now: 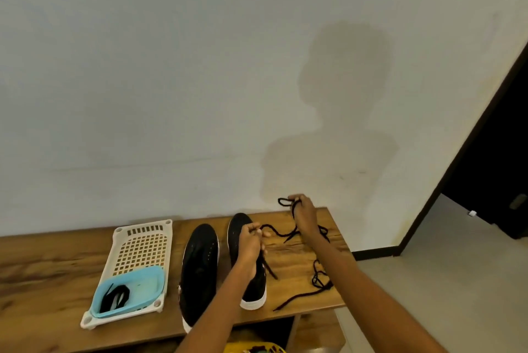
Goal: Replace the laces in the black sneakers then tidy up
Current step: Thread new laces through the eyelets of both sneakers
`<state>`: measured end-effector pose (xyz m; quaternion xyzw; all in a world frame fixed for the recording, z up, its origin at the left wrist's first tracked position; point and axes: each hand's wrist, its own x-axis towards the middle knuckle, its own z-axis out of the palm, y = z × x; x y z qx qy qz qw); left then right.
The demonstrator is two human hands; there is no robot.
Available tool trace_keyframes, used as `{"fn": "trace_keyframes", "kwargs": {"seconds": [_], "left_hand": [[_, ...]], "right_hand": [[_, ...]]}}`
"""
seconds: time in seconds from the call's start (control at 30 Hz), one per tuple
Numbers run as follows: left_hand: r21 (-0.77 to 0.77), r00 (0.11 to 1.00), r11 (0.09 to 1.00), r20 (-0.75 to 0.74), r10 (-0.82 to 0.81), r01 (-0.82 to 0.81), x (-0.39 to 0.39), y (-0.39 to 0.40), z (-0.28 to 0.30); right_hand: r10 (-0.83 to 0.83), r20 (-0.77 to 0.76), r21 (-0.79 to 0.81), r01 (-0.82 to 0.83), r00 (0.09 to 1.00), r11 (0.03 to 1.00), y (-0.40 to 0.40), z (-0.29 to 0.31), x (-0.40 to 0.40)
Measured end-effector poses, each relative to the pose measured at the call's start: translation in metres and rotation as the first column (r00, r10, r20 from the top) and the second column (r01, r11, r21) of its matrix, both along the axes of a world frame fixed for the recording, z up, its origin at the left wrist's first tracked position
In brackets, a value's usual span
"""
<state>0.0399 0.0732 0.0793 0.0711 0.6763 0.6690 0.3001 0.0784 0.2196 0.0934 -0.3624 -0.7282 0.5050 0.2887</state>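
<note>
On the wooden bench top (57, 272), landmark = white perforated plastic tray (143, 241). Two black sneakers with white soles sit side by side just right of it: near sneaker (200, 269) beside the tray, far sneaker (251, 287) one over, toes toward the wall. Neither shows lacing from this angle.

Left hand (251, 244) hovers over the far sneaker's vamp, fingertips pinching one end of a black round lace (281, 231). Right hand (304, 215) is raised further right of the tray, fingers curled round a bunch of the same lace, a loop sticking out at the top. More black lace (320, 281) lies tangled on the bench right of the far sneaker, one tail over the front edge; can't tell if it's the same lace or a second one.

Light blue plastic tub (134, 289) sits at the tray's near end, holding a bundle of flat black laces (114, 297).

Judgement: mid-step, pulling or feeding lace on the far sneaker; which way, can't tell. Advice:
- keep the pinch close to the aglet, it steers better into eyelets
- keep light tension from the right hand so slack doesn't knot
- clear the tangle before threading more
- even both ends at the bottom eyelets first
</note>
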Motion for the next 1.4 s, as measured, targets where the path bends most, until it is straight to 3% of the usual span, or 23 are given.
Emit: {"fn": "trace_keyframes", "kwargs": {"seconds": [0.1, 0.2, 0.27, 0.33, 0.4, 0.5, 0.57, 0.6, 0.67, 0.73, 0.77, 0.87, 1.0, 1.07, 1.13, 1.2, 1.27, 1.4], "left_hand": [[0.095, 0.988, 0.994, 0.15, 0.031, -0.046, -0.008, 0.021, -0.015], [0.176, 0.928, 0.967, 0.354, 0.114, -0.186, -0.016, 0.034, -0.02], [0.228, 0.867, 0.929, 0.473, 0.155, -0.291, -0.022, 0.041, -0.025], [0.294, 0.818, 0.88, 0.552, 0.162, -0.372, -0.025, 0.048, -0.031], [0.323, 0.794, 0.858, 0.59, 0.147, -0.4, -0.022, 0.054, -0.036], [0.323, 0.794, 0.868, 0.595, 0.123, -0.376, -0.014, 0.059, -0.045], [0.28, 0.88, 0.924, 0.462, 0.109, -0.261, -0.014, 0.058, -0.052], [0.196, 0.94, 0.967, 0.327, 0.095, -0.165, -0.016, 0.055, -0.054], [-0.129, 0.997, 0.992, -0.074, -0.016, 0.006, -0.024, 0.046, -0.061], [-0.454, 0.892, 0.891, -0.413, -0.185, -0.026, -0.033, 0.034, -0.066], [-0.541, 0.834, 0.835, -0.502, -0.227, -0.098, -0.037, 0.028, -0.068], [-0.598, 0.785, 0.771, -0.577, -0.226, -0.218, -0.052, 0.019, -0.074], [-0.763, 0.805, 0.646, -0.394, -0.444, -0.017, -0.071, 0.034, -0.077], [-0.791, 0.836, 0.61, -0.3, -0.46, 0.051, -0.084, 0.041, -0.081], [-0.739, 0.893, 0.669, -0.245, -0.378, 0.081, -0.094, 0.042, -0.089], [-0.606, 0.95, 0.785, -0.15, -0.273, 0.13, -0.094, 0.038, -0.095], [-0.492, 0.976, 0.856, -0.052, -0.213, 0.161, -0.086, 0.028, -0.099], [-0.418, 0.97, 0.876, 0.067, -0.235, 0.241, -0.066, 0.008, -0.099]], "right_hand": [[0.103, 0.206, 0.026, -0.111, 0.973, 0.994, -0.013, -0.04, 0.002], [0.137, 0.408, 0.173, -0.223, 0.903, 0.959, -0.027, -0.058, 0.016], [0.171, 0.363, 0.152, -0.239, 0.916, 0.959, -0.033, -0.067, 0.026], [0.25, 0.242, -0.059, -0.243, 0.937, 0.968, -0.038, -0.074, 0.035], [0.358, 0.167, -0.275, -0.305, 0.919, 0.912, -0.046, -0.076, 0.038], [0.431, 0.207, -0.231, -0.384, 0.878, 0.894, -0.048, -0.075, 0.035], [0.409, 0.231, -0.23, -0.36, 0.883, 0.904, -0.045, -0.076, 0.032], [0.378, 0.238, -0.23, -0.326, 0.895, 0.917, -0.043, -0.077, 0.031], [0.231, 0.228, -0.172, -0.195, 0.946, 0.966, -0.037, -0.079, 0.032], [0.07, 0.19, -0.233, -0.024, 0.979, 0.972, -0.031, -0.078, 0.033], [0.034, 0.188, -0.301, 0.024, 0.982, 0.953, -0.028, -0.077, 0.034], [0.073, 0.199, -0.434, 0.021, 0.977, 0.901, -0.024, -0.075, 0.035], [0.056, 0.026, -0.472, -0.037, 0.998, 0.881, -0.031, -0.072, 0.026], [-0.026, -0.132, -0.595, -0.058, 0.991, 0.802, -0.032, -0.069, 0.019], [-0.089, -0.296, -0.736, -0.168, 0.951, 0.656, -0.029, -0.066, 0.013], [-0.099, -0.388, -0.778, -0.268, 0.916, 0.567, -0.026, -0.066, 0.007], [-0.067, -0.368, -0.765, -0.261, 0.927, 0.588, -0.025, -0.071, 0.002], [-0.001, -0.178, -0.656, -0.118, 0.984, 0.745, -0.036, -0.083, -0.004]]}}
